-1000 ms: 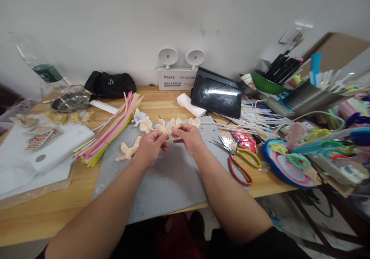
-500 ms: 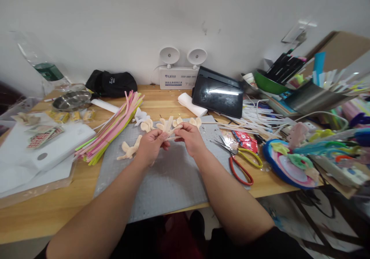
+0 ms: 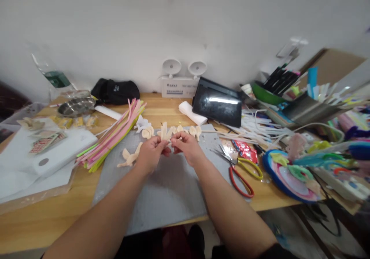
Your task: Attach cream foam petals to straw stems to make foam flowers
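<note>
Over the grey mat [image 3: 173, 193], my left hand [image 3: 152, 153] is closed on a cream fuzzy piece [image 3: 164, 132], which sticks up above the fingers. My right hand [image 3: 187, 147] pinches the same piece close beside it, with the fingertips almost meeting. Where the fingers grip, details are small and partly hidden. Several cream curled pieces [image 3: 195, 132] lie along the mat's back edge behind the hands. Another cream branched piece [image 3: 130, 157] rests on the mat, left of my left hand.
Pink and green fuzzy stems [image 3: 112, 135] lie at the left, near a steel dish [image 3: 76, 106]. Right of the mat's middle are red and yellow-handled scissors [image 3: 231, 160]. A black tablet [image 3: 216, 105] leans at the back. Craft supplies crowd the right around a blue-rimmed disc [image 3: 289, 174].
The whole view has shifted, so objects appear lower in the picture. My right hand has turned slightly and its fingertips are now nearer my left hand's fingers.
</note>
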`<state>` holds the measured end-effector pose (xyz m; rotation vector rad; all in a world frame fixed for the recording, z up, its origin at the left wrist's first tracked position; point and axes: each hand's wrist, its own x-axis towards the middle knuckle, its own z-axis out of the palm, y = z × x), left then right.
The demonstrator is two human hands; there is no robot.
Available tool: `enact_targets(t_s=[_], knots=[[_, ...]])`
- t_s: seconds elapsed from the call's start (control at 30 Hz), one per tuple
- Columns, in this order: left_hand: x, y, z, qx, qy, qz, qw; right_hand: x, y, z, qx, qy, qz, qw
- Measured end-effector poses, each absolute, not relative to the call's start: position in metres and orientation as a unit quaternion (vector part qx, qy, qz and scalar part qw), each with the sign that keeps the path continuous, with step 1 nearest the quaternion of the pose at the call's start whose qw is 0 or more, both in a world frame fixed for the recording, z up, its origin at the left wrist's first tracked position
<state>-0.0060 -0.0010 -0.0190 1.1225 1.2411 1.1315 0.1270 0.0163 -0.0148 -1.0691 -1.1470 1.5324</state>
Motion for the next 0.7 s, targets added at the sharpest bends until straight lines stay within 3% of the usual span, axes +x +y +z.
enact_targets(t_s=[0.13,0.47,0.7], knots=[[-0.006,-0.002,-0.015,0.447,0.485,0.506,0.557,0.127,0.017,-0.017,-0.417,-0.476,0.619,0.467],[-0.011,-0.004,-0.013,0.514,0.457,0.406,0.602,0.131,0.02,-0.019,-0.412,-0.524,0.565,0.486],[-0.009,-0.004,-0.012,0.471,0.434,0.423,0.641,0.127,0.02,-0.025,-0.401,-0.535,0.555,0.495]])
